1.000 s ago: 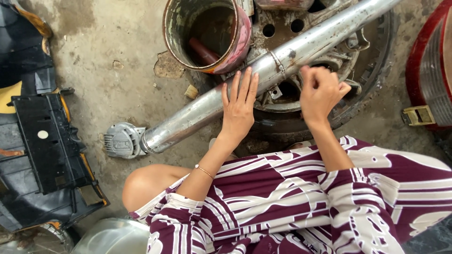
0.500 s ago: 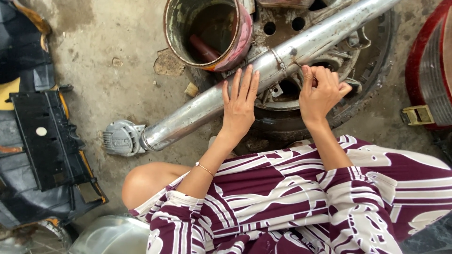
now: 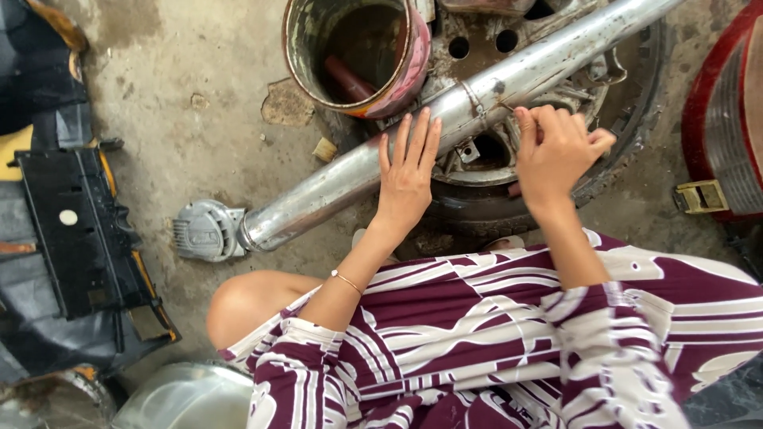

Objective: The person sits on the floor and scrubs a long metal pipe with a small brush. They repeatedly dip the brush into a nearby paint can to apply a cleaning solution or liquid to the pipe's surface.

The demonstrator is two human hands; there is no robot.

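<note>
A long shiny metal exhaust pipe (image 3: 334,187) lies slanted across a wheel with a tyre (image 3: 628,143) on the concrete floor. Its lower end has a grey ribbed cap (image 3: 203,230). My left hand (image 3: 407,171) lies flat on the pipe, fingers spread and pointing up. My right hand (image 3: 556,151) is just below the pipe near a clamp band (image 3: 475,102), fingers curled together as if pinching something small; what it holds is not visible. My arms wear maroon and white patterned sleeves.
A rusty round tin (image 3: 358,52) with a reddish rod inside stands above the pipe. Black and yellow plastic panels (image 3: 75,230) lie at the left. A red rounded part (image 3: 727,111) is at the right edge. A metal bowl (image 3: 187,397) sits at the bottom.
Both hands stay almost in place on the pipe. The right hand's fingers have shifted slightly near the clamp band.
</note>
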